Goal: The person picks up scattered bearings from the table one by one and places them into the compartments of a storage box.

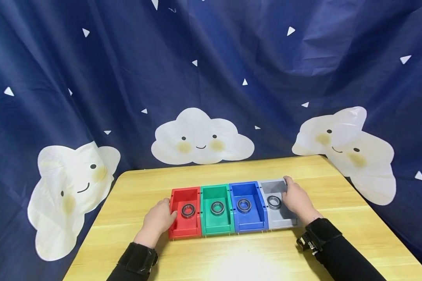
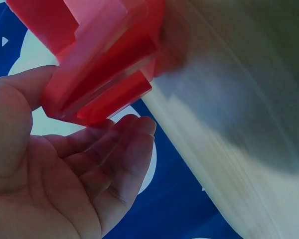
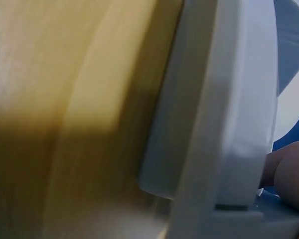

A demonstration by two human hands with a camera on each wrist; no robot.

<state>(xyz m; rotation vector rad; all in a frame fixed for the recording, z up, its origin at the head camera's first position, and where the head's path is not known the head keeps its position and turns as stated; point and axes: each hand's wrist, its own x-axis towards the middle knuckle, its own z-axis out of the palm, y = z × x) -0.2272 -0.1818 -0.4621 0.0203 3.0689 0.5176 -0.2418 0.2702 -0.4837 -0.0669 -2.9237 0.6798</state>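
Four joined bins form a row: red, green, blue and grey. One ball bearing lies in each: in the red bin a bearing, and likewise in the green, blue and grey ones. My left hand grips the red bin's outer side wall, thumb over the rim, fingers outside and below it in the left wrist view. At the other end, my right hand holds the grey bin's outer wall; most of that hand is out of the right wrist view.
The bins stand on a light wooden table. Behind it hangs a dark blue curtain with white smiling clouds and small triangles. Black bands circle both wrists.
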